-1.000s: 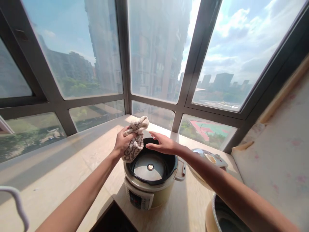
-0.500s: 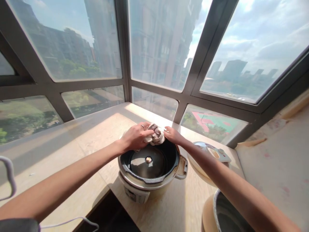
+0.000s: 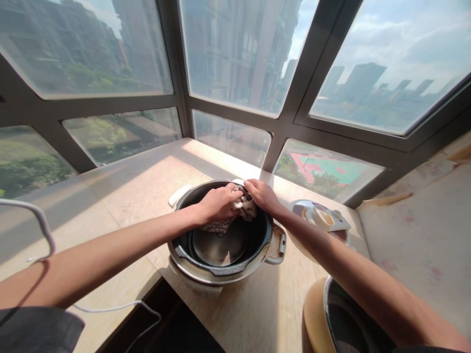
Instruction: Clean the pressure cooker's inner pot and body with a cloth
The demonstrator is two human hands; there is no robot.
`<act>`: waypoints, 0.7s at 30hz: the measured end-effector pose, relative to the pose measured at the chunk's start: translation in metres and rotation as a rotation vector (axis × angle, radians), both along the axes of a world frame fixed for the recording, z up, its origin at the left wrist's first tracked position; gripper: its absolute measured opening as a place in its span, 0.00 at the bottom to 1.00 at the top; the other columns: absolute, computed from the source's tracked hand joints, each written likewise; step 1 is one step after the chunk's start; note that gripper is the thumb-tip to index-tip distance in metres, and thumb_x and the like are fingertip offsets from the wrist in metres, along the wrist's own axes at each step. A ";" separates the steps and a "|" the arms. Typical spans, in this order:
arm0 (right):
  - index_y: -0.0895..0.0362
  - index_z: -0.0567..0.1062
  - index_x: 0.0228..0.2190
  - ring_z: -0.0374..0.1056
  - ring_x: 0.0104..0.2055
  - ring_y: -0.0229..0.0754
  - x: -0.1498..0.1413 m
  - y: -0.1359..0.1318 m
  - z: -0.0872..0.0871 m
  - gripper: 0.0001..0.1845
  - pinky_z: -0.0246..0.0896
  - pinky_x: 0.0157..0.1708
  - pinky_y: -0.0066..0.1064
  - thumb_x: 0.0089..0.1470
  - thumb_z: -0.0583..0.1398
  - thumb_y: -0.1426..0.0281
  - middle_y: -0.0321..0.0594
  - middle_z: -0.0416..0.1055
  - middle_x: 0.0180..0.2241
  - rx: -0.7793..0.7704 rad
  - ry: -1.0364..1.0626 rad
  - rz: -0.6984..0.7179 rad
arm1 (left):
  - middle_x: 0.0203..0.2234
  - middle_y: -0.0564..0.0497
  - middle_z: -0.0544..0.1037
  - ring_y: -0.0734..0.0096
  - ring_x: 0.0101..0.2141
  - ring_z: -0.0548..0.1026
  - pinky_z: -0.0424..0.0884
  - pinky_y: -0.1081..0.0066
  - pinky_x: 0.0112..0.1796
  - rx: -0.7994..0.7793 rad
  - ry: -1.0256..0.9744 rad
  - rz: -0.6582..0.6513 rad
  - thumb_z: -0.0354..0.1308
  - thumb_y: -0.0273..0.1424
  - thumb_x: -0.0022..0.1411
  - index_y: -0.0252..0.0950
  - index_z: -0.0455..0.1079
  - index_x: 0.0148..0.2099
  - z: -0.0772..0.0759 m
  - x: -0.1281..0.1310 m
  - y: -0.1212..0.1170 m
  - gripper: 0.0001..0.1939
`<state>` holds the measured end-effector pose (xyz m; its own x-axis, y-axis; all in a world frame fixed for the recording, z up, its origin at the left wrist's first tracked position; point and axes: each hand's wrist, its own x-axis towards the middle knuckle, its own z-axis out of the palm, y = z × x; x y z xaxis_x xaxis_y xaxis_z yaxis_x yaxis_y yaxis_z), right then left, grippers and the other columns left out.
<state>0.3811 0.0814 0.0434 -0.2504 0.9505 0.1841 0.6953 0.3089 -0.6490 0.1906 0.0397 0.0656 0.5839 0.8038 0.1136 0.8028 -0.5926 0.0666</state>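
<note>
**Pose Ref.: Bimanual, Fwd Reach**

L side. Note L arm (image 3: pixel 121 247) extended from lower L edge of view, rising at shallow slope over desk (image 3: pixel 110 196) and crossing L rim of cooker (image 3: pixel 228 270). See L hand (image 3: pixel 218 203) angled down into cooker mouth, back of hand up, w/ thin ring (image 3: pixel 230 186) on one finger. Read its fingers as curled and bunched round patterned cloth (image 3: pixel 248 210). Locate cloth inside cooker, by far R part of inner wall, w/ a fold hanging below the hand twd round base plate (image 3: pixel 221 247). Cannot tell if pressed against wall.

R side. Note R arm (image 3: pixel 342 262) extended diagonally from lower R corner, passing above pot (image 3: pixel 314 314) and partly masking lid (image 3: pixel 326 218). See R hand (image 3: pixel 264 197) at far R rim of cooker, just beside cloth, pointing L and away from body. Read fingers as close together along rim; cannot tell if hooked over it.

Surroundings. Find lid on desk, R of cooker; pot nearer, lower R. Find R handle (image 3: pixel 276 247) jutting from cooker twd lid. Find white cable (image 3: pixel 121 308) at lower L.
</note>
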 end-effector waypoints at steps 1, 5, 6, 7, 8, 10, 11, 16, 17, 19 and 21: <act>0.55 0.80 0.37 0.73 0.45 0.46 0.000 0.000 0.000 0.21 0.62 0.46 0.32 0.70 0.51 0.59 0.44 0.80 0.41 0.003 0.010 -0.003 | 0.50 0.38 0.76 0.49 0.44 0.80 0.76 0.59 0.40 -0.057 -0.022 0.031 0.59 0.37 0.63 0.38 0.72 0.55 -0.003 0.004 0.000 0.19; 0.56 0.80 0.39 0.73 0.45 0.46 0.000 0.000 0.000 0.19 0.63 0.46 0.32 0.69 0.52 0.60 0.44 0.80 0.41 0.004 0.034 -0.012 | 0.43 0.39 0.78 0.48 0.42 0.81 0.76 0.59 0.40 -0.202 -0.014 0.078 0.59 0.34 0.60 0.36 0.75 0.48 -0.012 0.020 0.002 0.15; 0.56 0.81 0.39 0.73 0.45 0.46 0.000 0.000 0.000 0.19 0.62 0.46 0.32 0.68 0.53 0.60 0.44 0.80 0.41 0.002 0.033 -0.015 | 0.43 0.38 0.79 0.48 0.42 0.81 0.76 0.60 0.39 -0.220 -0.003 0.079 0.58 0.33 0.59 0.35 0.75 0.49 -0.013 0.025 0.002 0.16; 0.56 0.81 0.38 0.73 0.45 0.46 0.000 0.000 0.001 0.19 0.62 0.46 0.32 0.68 0.53 0.60 0.44 0.80 0.41 -0.001 0.029 -0.019 | 0.44 0.38 0.80 0.48 0.41 0.81 0.76 0.60 0.38 -0.239 0.013 0.071 0.58 0.32 0.58 0.35 0.75 0.50 -0.012 0.030 0.002 0.17; 0.56 0.81 0.38 0.73 0.44 0.47 0.001 0.000 0.001 0.19 0.62 0.46 0.32 0.68 0.53 0.61 0.45 0.80 0.41 -0.005 0.026 -0.021 | 0.43 0.38 0.80 0.48 0.41 0.82 0.76 0.61 0.37 -0.264 0.035 0.052 0.59 0.32 0.57 0.35 0.76 0.50 -0.011 0.034 0.001 0.18; 0.57 0.81 0.38 0.73 0.44 0.47 0.001 -0.001 0.003 0.19 0.61 0.45 0.33 0.67 0.53 0.61 0.44 0.80 0.41 -0.006 0.027 -0.024 | 0.41 0.39 0.82 0.48 0.40 0.82 0.75 0.62 0.36 -0.324 0.095 -0.026 0.60 0.31 0.56 0.35 0.77 0.49 -0.007 0.043 -0.002 0.18; 0.57 0.81 0.38 0.73 0.44 0.47 0.001 -0.001 0.004 0.18 0.61 0.45 0.33 0.67 0.53 0.62 0.44 0.80 0.41 -0.003 0.029 -0.027 | 0.41 0.39 0.83 0.49 0.40 0.82 0.75 0.63 0.36 -0.353 0.127 -0.081 0.61 0.30 0.55 0.34 0.78 0.48 -0.005 0.047 -0.004 0.17; 0.57 0.81 0.35 0.73 0.41 0.46 0.000 -0.004 0.009 0.18 0.61 0.42 0.32 0.65 0.54 0.62 0.43 0.80 0.38 0.023 0.035 -0.026 | 0.40 0.48 0.85 0.55 0.41 0.82 0.75 0.66 0.40 -0.532 0.122 -0.421 0.63 0.23 0.48 0.42 0.82 0.48 -0.002 0.049 -0.011 0.23; 0.57 0.81 0.35 0.73 0.41 0.46 -0.001 -0.004 0.009 0.18 0.61 0.41 0.31 0.65 0.54 0.62 0.42 0.80 0.37 0.020 0.039 -0.028 | 0.38 0.50 0.85 0.57 0.40 0.82 0.75 0.67 0.40 -0.609 0.090 -0.481 0.63 0.22 0.46 0.44 0.83 0.45 -0.002 0.047 -0.013 0.23; 0.57 0.81 0.35 0.73 0.41 0.46 -0.001 -0.005 0.010 0.17 0.61 0.42 0.31 0.64 0.55 0.63 0.42 0.80 0.37 0.010 0.049 -0.045 | 0.34 0.54 0.85 0.59 0.37 0.81 0.74 0.68 0.38 -0.780 0.011 -0.559 0.61 0.19 0.42 0.45 0.83 0.38 -0.003 0.040 -0.015 0.21; 0.57 0.81 0.35 0.74 0.42 0.47 -0.002 -0.005 0.011 0.16 0.61 0.43 0.32 0.63 0.55 0.63 0.42 0.80 0.38 0.005 0.051 -0.068 | 0.29 0.56 0.84 0.61 0.33 0.79 0.73 0.69 0.35 -0.912 -0.047 -0.601 0.58 0.18 0.39 0.45 0.82 0.31 -0.001 0.031 -0.018 0.20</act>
<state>0.3795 0.0764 0.0542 -0.1756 0.9640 0.1999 0.6812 0.2655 -0.6822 0.2216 0.0221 0.0647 0.9198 0.1823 -0.3474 0.3841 -0.5988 0.7028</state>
